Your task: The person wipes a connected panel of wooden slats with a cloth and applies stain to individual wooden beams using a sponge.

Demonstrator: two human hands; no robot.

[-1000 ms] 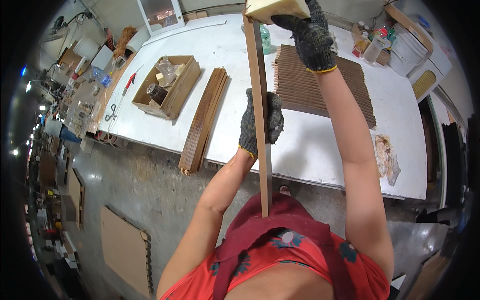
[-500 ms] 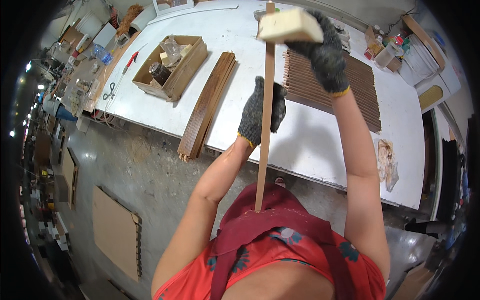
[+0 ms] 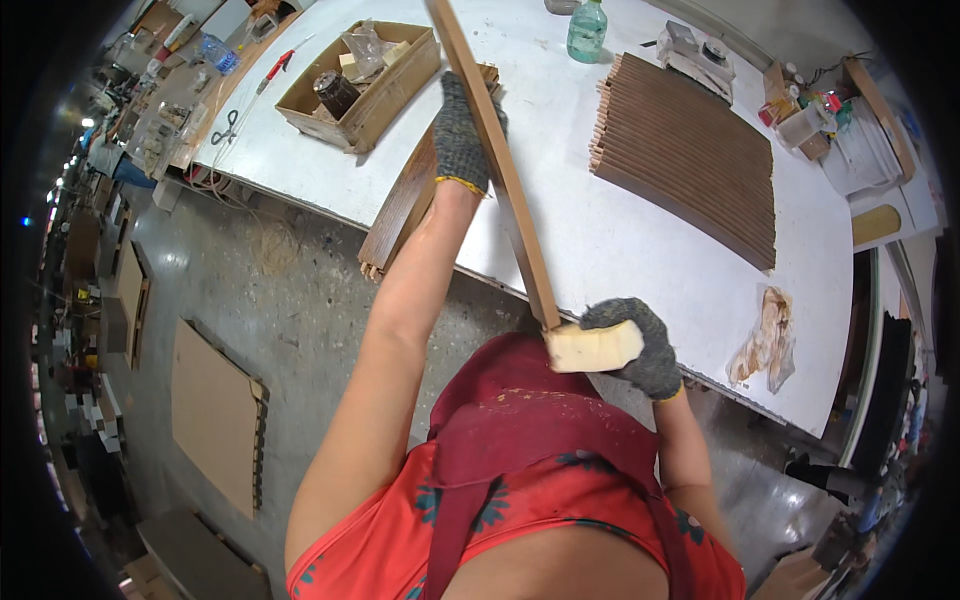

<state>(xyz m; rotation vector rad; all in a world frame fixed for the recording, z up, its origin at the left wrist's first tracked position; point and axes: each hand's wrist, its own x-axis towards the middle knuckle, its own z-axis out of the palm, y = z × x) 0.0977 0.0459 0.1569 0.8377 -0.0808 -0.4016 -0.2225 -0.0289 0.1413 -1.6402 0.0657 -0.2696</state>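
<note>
A long, thin wooden strip (image 3: pixel 507 185) slants across in front of me, from beyond the table's far side down to my apron. My left hand (image 3: pixel 464 135), in a dark knitted glove with a yellow cuff, is closed around its upper part. In my gloved right hand (image 3: pixel 648 350) is a pale yellow sponge block (image 3: pixel 597 346), pressed against the strip's near end. Under my left hand and forearm lies a small stack of dark brown strips (image 3: pixel 402 205). To the right, a wide row of brown strips (image 3: pixel 690 155) lies side by side on the white table (image 3: pixel 640 260).
A cardboard box (image 3: pixel 378 112) with a dark jar (image 3: pixel 336 92) and plastic stands at the left. Scissors (image 3: pixel 226 128) lie beyond it. At the back is a green-tinted bottle (image 3: pixel 587 32). A stained plastic bag (image 3: pixel 770 340) lies near the right front edge.
My right hand has brought the sponge from the strip's far end down to its near end. My left hand has moved farther up and left, and the strip now tilts the other way.
</note>
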